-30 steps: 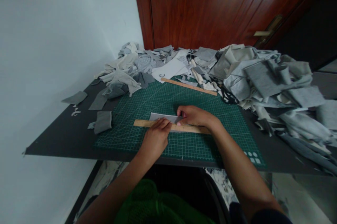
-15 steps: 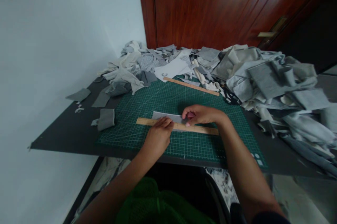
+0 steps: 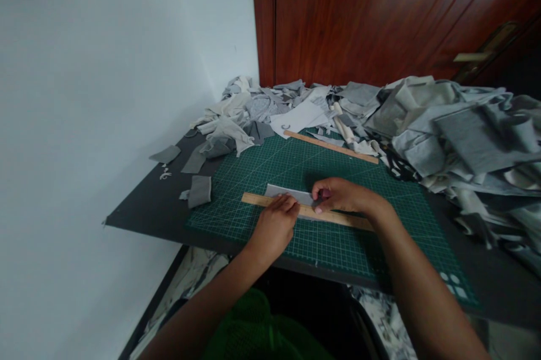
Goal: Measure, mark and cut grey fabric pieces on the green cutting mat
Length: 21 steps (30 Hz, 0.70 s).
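A wooden ruler (image 3: 344,219) lies across a small piece of light grey fabric (image 3: 274,189) on the green cutting mat (image 3: 338,250). My left hand (image 3: 276,222) presses the ruler down, its fingers bent and close together over the wood. To the right, my right hand (image 3: 342,195) is closed in a pinch at the fabric and the ruler's far edge. Something small and dark seems to sit in its fingers, but I cannot make it out. The middle of the fabric is partly covered by the ruler and my left fingers.
A second wooden ruler (image 3: 332,146) lies on the far part of the mat. Piles of grey and cream fabric scraps (image 3: 469,134) line the back and right. Folded grey fabric (image 3: 200,191) rests at the left. The dark table (image 3: 143,208) meets a white wall.
The view has turned left, so everything appears further right. Both hands keep nearly the same places on the ruler and fabric.
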### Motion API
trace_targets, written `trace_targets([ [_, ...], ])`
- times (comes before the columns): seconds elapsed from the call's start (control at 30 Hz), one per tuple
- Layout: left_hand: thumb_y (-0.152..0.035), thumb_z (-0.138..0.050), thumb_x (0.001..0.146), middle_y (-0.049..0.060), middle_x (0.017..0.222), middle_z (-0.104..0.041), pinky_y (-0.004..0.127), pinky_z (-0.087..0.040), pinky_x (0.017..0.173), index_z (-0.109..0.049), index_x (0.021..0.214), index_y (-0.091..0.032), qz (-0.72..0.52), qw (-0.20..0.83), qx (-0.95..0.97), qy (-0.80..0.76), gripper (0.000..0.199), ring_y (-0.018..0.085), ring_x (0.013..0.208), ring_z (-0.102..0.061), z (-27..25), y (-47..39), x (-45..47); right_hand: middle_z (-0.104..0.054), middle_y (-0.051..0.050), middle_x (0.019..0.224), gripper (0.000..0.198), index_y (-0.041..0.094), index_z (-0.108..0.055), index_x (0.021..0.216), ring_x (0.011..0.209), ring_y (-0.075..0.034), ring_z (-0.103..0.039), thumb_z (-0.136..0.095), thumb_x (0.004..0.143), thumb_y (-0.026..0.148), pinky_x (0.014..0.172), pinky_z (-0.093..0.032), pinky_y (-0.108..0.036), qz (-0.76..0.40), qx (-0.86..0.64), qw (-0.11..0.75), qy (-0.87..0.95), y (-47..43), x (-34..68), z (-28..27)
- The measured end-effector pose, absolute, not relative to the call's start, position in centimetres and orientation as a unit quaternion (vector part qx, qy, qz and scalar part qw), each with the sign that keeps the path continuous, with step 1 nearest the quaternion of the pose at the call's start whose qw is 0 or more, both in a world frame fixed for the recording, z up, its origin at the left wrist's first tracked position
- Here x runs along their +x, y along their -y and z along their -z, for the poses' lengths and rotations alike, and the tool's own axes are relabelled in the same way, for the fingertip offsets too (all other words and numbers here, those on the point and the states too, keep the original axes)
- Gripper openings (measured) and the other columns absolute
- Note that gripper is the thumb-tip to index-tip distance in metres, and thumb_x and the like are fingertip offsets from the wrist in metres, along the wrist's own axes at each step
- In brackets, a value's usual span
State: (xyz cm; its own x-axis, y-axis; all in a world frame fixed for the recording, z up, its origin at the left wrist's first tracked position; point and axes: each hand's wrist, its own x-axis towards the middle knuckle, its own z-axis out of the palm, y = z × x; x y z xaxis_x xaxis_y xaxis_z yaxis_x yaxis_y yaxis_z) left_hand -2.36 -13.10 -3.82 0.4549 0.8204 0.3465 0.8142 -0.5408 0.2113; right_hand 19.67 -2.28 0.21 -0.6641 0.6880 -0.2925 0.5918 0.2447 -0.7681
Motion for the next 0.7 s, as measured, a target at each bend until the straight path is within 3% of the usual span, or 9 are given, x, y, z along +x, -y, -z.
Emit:
trace_targets([
  [0.37, 0.007, -0.051, 0.085, 0.013, 0.121, -0.073, 0.045, -0.048, 0.119, -0.069, 0.116, -0.011, -0.202, 0.018, 0.854, -0.48, 0.04, 0.027, 0.124, -0.067, 3.81, 13.07, -2.35, -0.053, 0.004, 0.07, 0.027, 0.019, -0.071, 0.084, 0.067, -0.016, -0.049, -0.082, 0.065, 0.035, 0.059, -0.034, -0.026, -0.455, -0.408, 0.055, 0.79, 2.3, 19.75, -0.13],
  [0.57, 0.007, -0.05, 0.087, 0.013, 0.119, -0.073, 0.045, -0.046, 0.12, -0.069, 0.114, -0.011, -0.209, 0.036, 0.852, -0.478, 0.038, 0.026, 0.123, -0.067, 3.7, 13.02, -2.38, -0.059, 0.001, 0.075, 0.029, 0.019, -0.071, 0.086, 0.071, -0.018, -0.052, -0.08, 0.072, 0.043, 0.06, -0.036, -0.027, -0.42, -0.41, 0.04, 0.808, 2.54, 19.39, -0.27],
  [0.7, 0.006, -0.05, 0.086, 0.011, 0.122, -0.073, 0.042, -0.046, 0.12, -0.069, 0.116, -0.013, -0.205, 0.034, 0.851, -0.482, 0.04, 0.025, 0.126, -0.066, 3.95, 13.09, -2.39, -0.061, 0.001, 0.076, 0.024, 0.02, -0.068, 0.081, 0.071, -0.018, -0.054, -0.081, 0.07, 0.036, 0.06, -0.035, -0.028, -0.377, -0.456, 0.029, 0.806, 2.85, 18.87, 0.06],
])
